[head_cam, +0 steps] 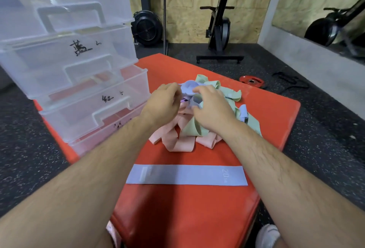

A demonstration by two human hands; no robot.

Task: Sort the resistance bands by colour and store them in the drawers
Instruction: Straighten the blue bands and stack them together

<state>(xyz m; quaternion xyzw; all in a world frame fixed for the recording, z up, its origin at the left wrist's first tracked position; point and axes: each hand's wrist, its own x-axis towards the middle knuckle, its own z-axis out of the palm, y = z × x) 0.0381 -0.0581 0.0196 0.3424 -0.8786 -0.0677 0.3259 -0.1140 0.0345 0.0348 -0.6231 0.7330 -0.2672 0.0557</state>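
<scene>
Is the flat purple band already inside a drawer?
No, the flat purple band lies spread on the red mat, outside the drawers.

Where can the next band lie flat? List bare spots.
Bare mat: nearer than the flat band; right of the pile; beyond the pile. Crowded: drawers to pile, where left hand and right hand pinch a purple band.

Light: we see bright, even indoor light; shadows soft.
Glare: mild sheen on the clear drawers (83,64).
Distortion: heavy fisheye bending at edges.
Blur: slight smear mid-frame, background soft.
</scene>
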